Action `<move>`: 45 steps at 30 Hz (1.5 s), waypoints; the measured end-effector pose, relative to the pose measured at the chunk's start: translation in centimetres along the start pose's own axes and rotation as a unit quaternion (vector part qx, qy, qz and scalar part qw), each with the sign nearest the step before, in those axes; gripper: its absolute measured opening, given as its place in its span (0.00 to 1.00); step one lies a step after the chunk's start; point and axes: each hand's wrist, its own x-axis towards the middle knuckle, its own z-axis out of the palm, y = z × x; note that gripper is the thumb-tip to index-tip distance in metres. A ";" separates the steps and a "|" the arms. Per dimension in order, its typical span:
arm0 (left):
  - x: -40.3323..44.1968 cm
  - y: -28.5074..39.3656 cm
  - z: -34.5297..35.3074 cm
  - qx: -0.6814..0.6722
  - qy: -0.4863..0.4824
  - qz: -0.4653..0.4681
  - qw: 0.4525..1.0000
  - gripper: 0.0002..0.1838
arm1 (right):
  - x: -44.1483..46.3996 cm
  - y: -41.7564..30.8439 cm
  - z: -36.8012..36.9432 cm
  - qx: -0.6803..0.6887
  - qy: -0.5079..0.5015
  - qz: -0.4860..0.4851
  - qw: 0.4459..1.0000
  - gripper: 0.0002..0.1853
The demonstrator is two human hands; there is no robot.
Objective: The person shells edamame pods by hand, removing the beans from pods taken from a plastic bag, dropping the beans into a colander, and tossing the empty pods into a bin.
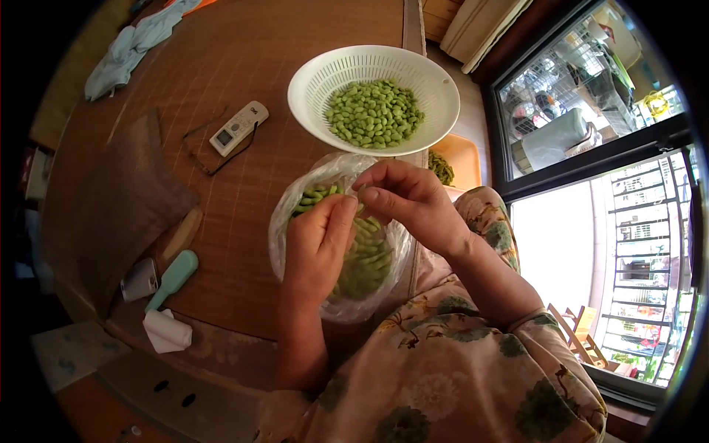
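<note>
Above a clear plastic bag (278,235), my left hand (319,236) and my right hand (415,205) meet with their fingertips pinched together. A small green bean pod (360,195) shows between them, mostly hidden by the fingers. Inside the bag lie many green bean pods (373,258), partly covered by my hands and the film. Just beyond it stands a white colander (306,92) with a heap of shelled green beans (375,113) in it.
An orange basin (465,159) holding greenish pods or shells sits low on the right. Left on the table are a remote control (238,128), glasses (208,171), a brown cloth (129,199), a mint-green handled object (177,273) and a white folded item (167,331). Glass doors (591,214) stand at right.
</note>
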 end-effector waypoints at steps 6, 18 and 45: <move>0.0 -0.5 -0.1 0.013 -0.036 0.051 0.998 0.13 | 0.0 -0.3 -0.3 0.039 0.009 -0.006 0.999 0.09; 0.1 -0.7 0.0 0.014 0.039 0.105 0.994 0.09 | -1.0 -0.3 1.3 -0.263 0.102 -0.206 0.937 0.08; 0.0 0.0 0.5 0.039 0.101 0.099 0.989 0.10 | -0.7 0.8 1.9 -0.202 0.066 -0.189 0.959 0.10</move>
